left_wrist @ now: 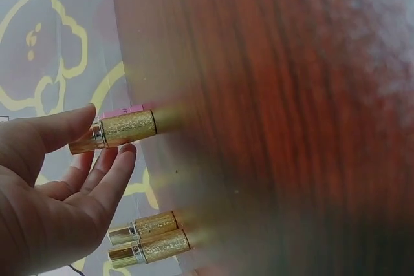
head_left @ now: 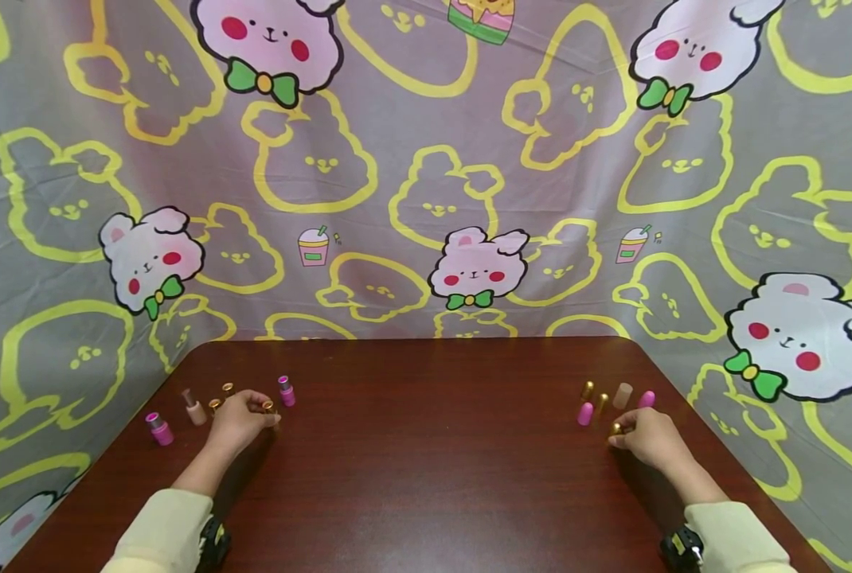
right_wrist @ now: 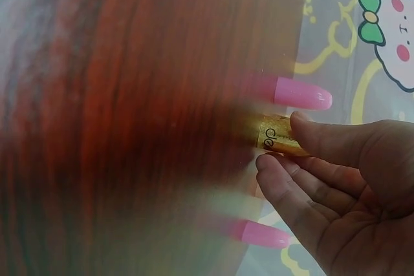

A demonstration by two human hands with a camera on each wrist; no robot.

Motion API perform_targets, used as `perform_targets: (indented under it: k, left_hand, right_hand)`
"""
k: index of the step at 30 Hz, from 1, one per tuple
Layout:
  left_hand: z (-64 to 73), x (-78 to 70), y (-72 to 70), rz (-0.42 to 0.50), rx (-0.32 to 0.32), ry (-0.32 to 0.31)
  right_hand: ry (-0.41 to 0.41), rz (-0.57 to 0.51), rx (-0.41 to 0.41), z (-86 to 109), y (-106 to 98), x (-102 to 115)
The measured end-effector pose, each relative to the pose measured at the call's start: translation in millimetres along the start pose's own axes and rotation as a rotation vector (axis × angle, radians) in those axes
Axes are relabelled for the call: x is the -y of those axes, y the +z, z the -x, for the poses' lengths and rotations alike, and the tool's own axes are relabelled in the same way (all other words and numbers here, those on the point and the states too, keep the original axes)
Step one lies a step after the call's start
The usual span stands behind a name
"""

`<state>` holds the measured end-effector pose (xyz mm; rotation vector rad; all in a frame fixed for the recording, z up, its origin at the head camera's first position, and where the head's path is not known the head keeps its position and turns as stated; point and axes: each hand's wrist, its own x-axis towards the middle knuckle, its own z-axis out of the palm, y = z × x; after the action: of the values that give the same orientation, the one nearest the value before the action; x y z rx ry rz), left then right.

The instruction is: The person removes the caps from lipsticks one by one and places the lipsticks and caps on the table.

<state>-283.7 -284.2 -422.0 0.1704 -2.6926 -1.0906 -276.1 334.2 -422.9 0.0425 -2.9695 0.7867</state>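
At the table's left, my left hand (head_left: 238, 423) pinches a gold lipstick tube (left_wrist: 129, 127) between thumb and fingers. The tube's patterned end points down at the tabletop. Two similar gold tubes (left_wrist: 150, 245) stand beside that hand, one partly hidden by it in the head view. On the right side, my right hand (head_left: 651, 439) holds a small gold lipstick cap (right_wrist: 275, 134) with lettering on it, thumb on one side and fingertips on the other. Two pink caps (right_wrist: 303, 94) flank it in the right wrist view.
Left of my left hand stand a beige lipstick (head_left: 195, 411) and a pink one (head_left: 159, 430); another pink lipstick (head_left: 287, 391) is beyond it. Behind my right hand are a beige cap (head_left: 623, 395) and two gold caps (head_left: 588, 390). A printed cloth (head_left: 412, 119) surrounds the brown table (head_left: 440, 477).
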Motion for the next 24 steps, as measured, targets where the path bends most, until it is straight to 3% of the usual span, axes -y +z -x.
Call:
perform_targets:
  k: [13,18,24]
  left_hand:
    - [-4.8,-0.9,-4.0,0.011,0.01,0.004]
    - [-5.3,-8.6,-6.1,0.003,0.004,0.026]
    - [-8.4,-23.3,-5.0,0.011,-0.057,0.073]
  right_hand:
    - [0.018,-0.034,0.012,-0.5,-3,1]
    - [0.014,-0.029,0.002,0.0,-10,1]
    - [-0.03,0.03,-0.072,-1.1,-20,11]
